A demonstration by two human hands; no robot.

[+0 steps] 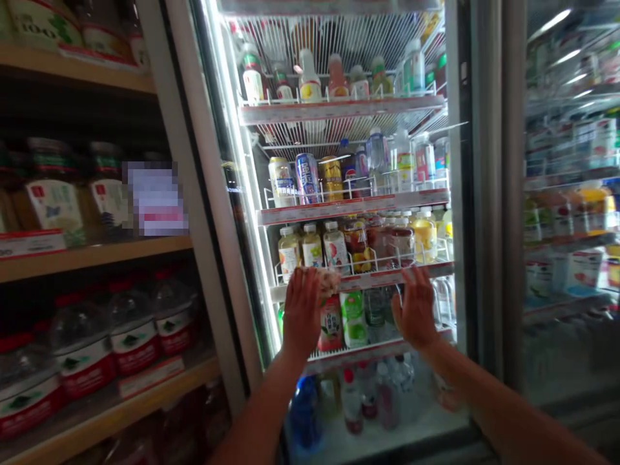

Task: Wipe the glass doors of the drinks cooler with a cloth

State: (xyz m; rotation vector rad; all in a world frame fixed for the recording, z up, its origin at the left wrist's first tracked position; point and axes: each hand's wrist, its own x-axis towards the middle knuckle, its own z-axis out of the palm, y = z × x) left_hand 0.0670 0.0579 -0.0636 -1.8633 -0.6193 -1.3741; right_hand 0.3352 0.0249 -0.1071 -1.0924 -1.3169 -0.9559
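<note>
A pale cloth [330, 282] is held beneath the left hand's [301, 313] extended fingers, before the cooler's lower shelves; it is apparently kept flat so that the glass front [426, 413] can be met evenly; to the right, the right hand [415, 309] is held wide, fingers spread, perhaps braced there; farther in, bottles [335, 245] are lined up, seemingly so that labels face outward.
</note>
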